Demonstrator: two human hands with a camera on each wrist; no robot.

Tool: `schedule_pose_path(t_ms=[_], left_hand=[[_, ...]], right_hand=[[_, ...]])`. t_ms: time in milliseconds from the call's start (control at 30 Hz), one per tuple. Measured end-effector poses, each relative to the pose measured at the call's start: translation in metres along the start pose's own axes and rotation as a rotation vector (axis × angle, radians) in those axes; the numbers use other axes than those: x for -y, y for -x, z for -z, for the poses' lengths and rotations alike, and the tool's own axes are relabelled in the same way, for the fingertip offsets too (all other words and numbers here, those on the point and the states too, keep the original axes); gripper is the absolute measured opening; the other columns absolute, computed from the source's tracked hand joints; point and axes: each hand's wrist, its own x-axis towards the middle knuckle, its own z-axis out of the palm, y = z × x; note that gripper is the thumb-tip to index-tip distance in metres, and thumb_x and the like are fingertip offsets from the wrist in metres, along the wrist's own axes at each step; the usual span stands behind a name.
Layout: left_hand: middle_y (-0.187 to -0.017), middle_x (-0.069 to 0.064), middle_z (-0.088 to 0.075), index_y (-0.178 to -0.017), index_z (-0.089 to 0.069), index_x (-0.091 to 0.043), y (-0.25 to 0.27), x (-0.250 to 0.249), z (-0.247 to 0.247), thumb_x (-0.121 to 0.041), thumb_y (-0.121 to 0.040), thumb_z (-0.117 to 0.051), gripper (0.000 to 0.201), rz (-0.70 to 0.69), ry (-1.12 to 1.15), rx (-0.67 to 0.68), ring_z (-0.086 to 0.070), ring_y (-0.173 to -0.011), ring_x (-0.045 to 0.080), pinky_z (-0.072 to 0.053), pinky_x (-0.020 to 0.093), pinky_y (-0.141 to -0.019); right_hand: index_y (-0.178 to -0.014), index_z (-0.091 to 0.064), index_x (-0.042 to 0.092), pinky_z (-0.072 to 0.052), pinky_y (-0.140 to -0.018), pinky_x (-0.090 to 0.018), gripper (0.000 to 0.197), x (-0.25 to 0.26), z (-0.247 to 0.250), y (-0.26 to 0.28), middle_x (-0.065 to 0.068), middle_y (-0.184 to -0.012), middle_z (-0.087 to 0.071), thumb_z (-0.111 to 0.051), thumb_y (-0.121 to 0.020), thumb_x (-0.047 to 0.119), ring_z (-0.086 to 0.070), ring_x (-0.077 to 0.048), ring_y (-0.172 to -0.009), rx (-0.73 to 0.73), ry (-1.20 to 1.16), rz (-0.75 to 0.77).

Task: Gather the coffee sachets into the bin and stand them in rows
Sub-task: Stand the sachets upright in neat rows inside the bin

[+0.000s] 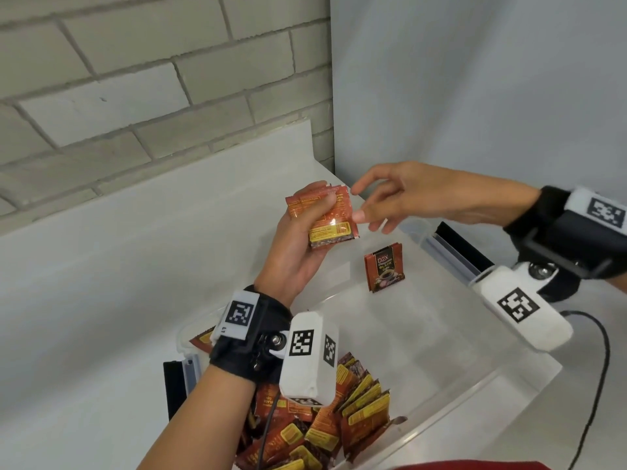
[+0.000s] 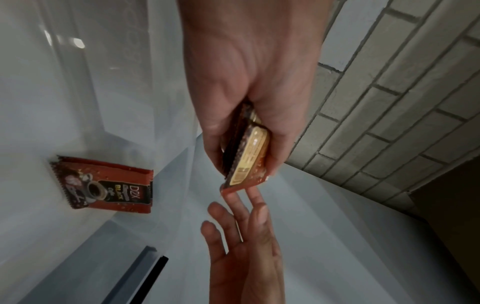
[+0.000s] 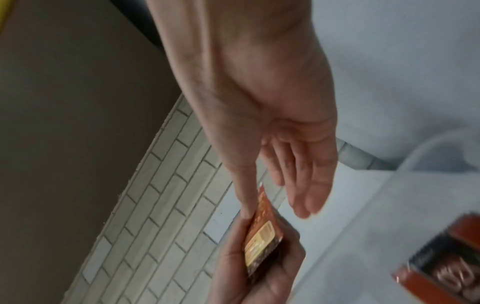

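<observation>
Fingers of the left hand (image 1: 298,239) grip a small stack of coffee sachets (image 1: 325,218) above the bin (image 1: 509,378), while the right hand (image 1: 407,198), open, reaches its edge; the packets seem light, thin and slippery, so pinching the whole stack by its side edges looks safest.

A pale brick wall (image 1: 135,79) fills ten o'clock. A smooth white wall (image 1: 475,79) stands at two o'clock. A white countertop (image 1: 101,283) spans below both.
</observation>
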Motion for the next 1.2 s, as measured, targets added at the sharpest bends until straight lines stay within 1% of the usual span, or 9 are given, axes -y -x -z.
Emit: schedule_pose_path(t_ms=[200,333,467,600,733,867,1000,1133,1200], left_hand=[[-0.095,0.007,-0.071,-0.110,-0.059,-0.017,0.003,0.002,-0.004,-0.009,-0.090,-0.059,0.021,0.014,-0.032,0.041,-0.071,-0.083,0.020,-0.059,0.034,-0.068],[-0.099,0.007,-0.071,-0.112,-0.063,-0.015,0.006,0.000,-0.007,-0.044,-0.083,-0.055,0.041,0.053,-0.057,0.060,-0.067,-0.087,0.018,-0.054,0.034,-0.080],[-0.090,0.011,-0.065,-0.103,-0.068,-0.011,0.004,0.000,-0.006,-0.064,-0.083,-0.042,0.063,0.139,0.012,0.054,-0.060,-0.080,0.018,-0.053,0.032,-0.076],[-0.090,0.015,-0.063,-0.107,-0.060,-0.010,0.005,0.002,-0.008,-0.048,-0.078,-0.060,0.048,0.166,0.021,0.022,-0.061,-0.079,0.021,-0.056,0.031,-0.067],[-0.091,0.012,-0.067,-0.103,-0.062,-0.009,0.007,0.002,-0.008,-0.022,-0.076,-0.063,0.029,0.095,0.042,0.057,-0.065,-0.075,0.018,-0.055,0.027,-0.061],[-0.109,0.016,-0.068,-0.112,-0.060,-0.011,0.005,0.002,-0.004,-0.007,-0.077,-0.063,0.035,0.040,0.020,0.048,-0.068,-0.096,0.026,-0.058,0.036,-0.081],[-0.114,0.018,-0.067,-0.120,-0.056,-0.010,0.004,0.002,-0.003,-0.003,-0.085,-0.060,0.036,-0.012,0.036,0.028,-0.067,-0.103,0.030,-0.058,0.038,-0.083],[-0.119,0.019,-0.064,-0.125,-0.053,-0.010,0.002,0.002,-0.001,0.000,-0.089,-0.057,0.037,-0.062,0.037,0.005,-0.064,-0.108,0.031,-0.053,0.041,-0.093],[-0.121,0.020,-0.062,-0.125,-0.053,-0.010,0.002,0.003,0.000,0.001,-0.089,-0.057,0.038,-0.073,0.027,-0.002,-0.063,-0.109,0.031,-0.051,0.042,-0.094]], right_hand=[[-0.122,-0.052,0.021,-0.048,-0.062,-0.015,0.040,-0.009,-0.014,-0.003,0.001,-0.087,-0.074,-0.069,-0.086,0.018,-0.063,-0.006,-0.075,-0.091,-0.070,0.076],[-0.109,-0.060,0.021,-0.047,-0.065,-0.019,0.024,-0.008,-0.008,0.000,0.002,-0.082,-0.071,-0.067,-0.088,0.012,-0.058,-0.005,-0.071,-0.094,-0.125,0.163],[-0.097,-0.064,0.016,-0.051,-0.068,-0.020,0.014,-0.001,0.003,0.006,0.003,-0.082,-0.071,-0.068,-0.085,0.010,-0.062,-0.009,-0.071,-0.177,-0.225,0.314],[-0.094,-0.068,0.010,-0.054,-0.076,-0.021,0.013,-0.002,0.006,0.008,-0.006,-0.090,-0.074,-0.066,-0.085,0.001,-0.068,-0.013,-0.076,-0.219,-0.194,0.397],[-0.093,-0.071,0.009,-0.055,-0.081,-0.022,0.015,-0.010,0.004,0.005,-0.006,-0.091,-0.075,-0.065,-0.085,-0.002,-0.071,-0.017,-0.085,-0.229,-0.121,0.387],[-0.099,-0.072,0.012,-0.054,-0.076,-0.017,0.017,-0.015,0.003,0.003,0.003,-0.094,-0.075,-0.061,-0.089,0.004,-0.070,-0.009,-0.093,-0.221,-0.104,0.327],[-0.113,-0.066,0.013,-0.055,-0.072,-0.018,0.022,-0.011,0.003,0.003,0.001,-0.090,-0.075,-0.051,-0.097,0.008,-0.070,-0.010,-0.087,-0.277,-0.264,0.201],[-0.109,-0.063,0.003,-0.057,-0.070,-0.021,0.028,-0.008,0.000,0.006,-0.008,-0.092,-0.074,-0.059,-0.093,0.025,-0.072,-0.014,-0.083,-0.208,-0.420,0.098],[-0.105,-0.064,0.001,-0.058,-0.072,-0.022,0.028,-0.008,-0.001,0.007,-0.010,-0.092,-0.075,-0.066,-0.086,0.023,-0.072,-0.016,-0.082,-0.148,-0.395,0.086]])
